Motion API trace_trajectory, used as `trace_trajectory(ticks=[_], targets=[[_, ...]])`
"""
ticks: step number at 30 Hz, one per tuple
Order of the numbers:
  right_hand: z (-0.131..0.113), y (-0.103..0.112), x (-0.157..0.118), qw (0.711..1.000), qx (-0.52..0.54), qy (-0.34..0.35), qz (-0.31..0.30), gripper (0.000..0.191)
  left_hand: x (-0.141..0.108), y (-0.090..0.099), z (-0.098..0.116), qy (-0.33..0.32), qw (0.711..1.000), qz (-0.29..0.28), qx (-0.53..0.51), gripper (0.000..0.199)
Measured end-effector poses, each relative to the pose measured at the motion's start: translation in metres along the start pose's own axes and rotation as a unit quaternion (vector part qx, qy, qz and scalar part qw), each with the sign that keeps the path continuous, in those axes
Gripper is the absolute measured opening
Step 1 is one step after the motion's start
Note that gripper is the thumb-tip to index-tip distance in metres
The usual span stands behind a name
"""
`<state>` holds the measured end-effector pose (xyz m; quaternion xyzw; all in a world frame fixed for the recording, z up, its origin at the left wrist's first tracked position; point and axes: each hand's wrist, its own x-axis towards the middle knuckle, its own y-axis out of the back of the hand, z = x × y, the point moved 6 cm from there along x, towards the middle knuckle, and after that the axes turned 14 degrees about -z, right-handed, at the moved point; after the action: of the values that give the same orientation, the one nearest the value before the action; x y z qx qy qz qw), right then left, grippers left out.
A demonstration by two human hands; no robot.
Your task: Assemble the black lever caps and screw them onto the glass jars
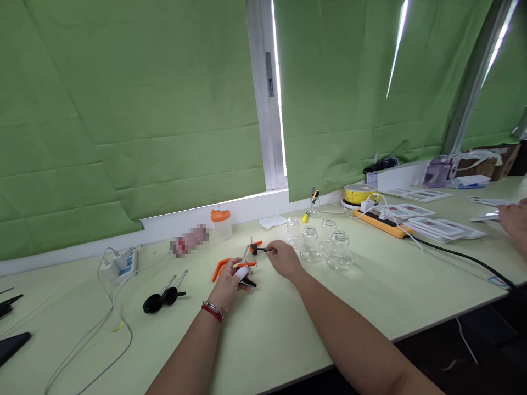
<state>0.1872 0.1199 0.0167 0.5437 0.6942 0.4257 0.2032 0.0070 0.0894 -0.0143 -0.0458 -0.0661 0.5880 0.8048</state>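
Observation:
Near the middle of the table, my left hand (231, 282) is closed round an orange and black clamp (246, 281). Just to the right, my right hand (284, 258) pinches the black handle of a second orange and black tool (254, 249), its fingers pressed together. Another orange piece (220, 269) lies beside my left fingers, and thin metal rods show between the hands. Several clear glass jars (340, 249) stand upright to the right of my right hand.
Sunglasses (154, 303) and white cables lie left. Behind stand an orange-lidded cup (222, 224) and a jar (315, 207) holding tools. An orange power strip (382, 224) and white trays (440, 227) sit right. Another person's hand (514, 219) is at the right edge.

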Motion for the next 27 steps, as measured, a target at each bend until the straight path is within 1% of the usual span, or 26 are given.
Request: trace_trajectory(ticks=[2,4,6,8,12,20,24,27], targets=[[0.025,0.005,0.002,0.995,-0.009,-0.104,0.0,0.022,0.002,0.006,0.0,-0.007,1.0,0.024,-0.004,0.039],[0.042,0.004,0.002,0.984,-0.019,-0.174,-0.021,0.021,0.003,0.01,0.0,-0.012,0.999,0.043,-0.009,0.037],[0.052,0.0,0.001,0.975,-0.029,-0.215,-0.052,0.024,0.003,0.012,0.001,-0.017,0.998,0.059,-0.015,0.035],[0.054,-0.006,0.001,0.968,-0.04,-0.235,-0.081,0.027,0.003,0.014,0.001,-0.02,0.997,0.073,-0.019,0.033],[0.049,-0.015,-0.001,0.96,-0.063,-0.251,-0.11,0.028,0.003,0.015,0.003,-0.022,0.995,0.089,-0.024,0.031],[0.05,-0.022,-0.001,0.951,-0.077,-0.265,-0.14,0.03,0.003,0.017,0.002,-0.017,0.995,0.091,-0.028,0.029],[0.049,-0.023,0.001,0.955,-0.077,-0.249,-0.143,0.03,0.002,0.017,0.003,-0.018,0.995,0.093,-0.026,0.029],[0.041,-0.022,0.002,0.965,-0.07,-0.214,-0.138,0.028,0.002,0.019,0.004,-0.019,0.995,0.097,-0.026,0.028]])
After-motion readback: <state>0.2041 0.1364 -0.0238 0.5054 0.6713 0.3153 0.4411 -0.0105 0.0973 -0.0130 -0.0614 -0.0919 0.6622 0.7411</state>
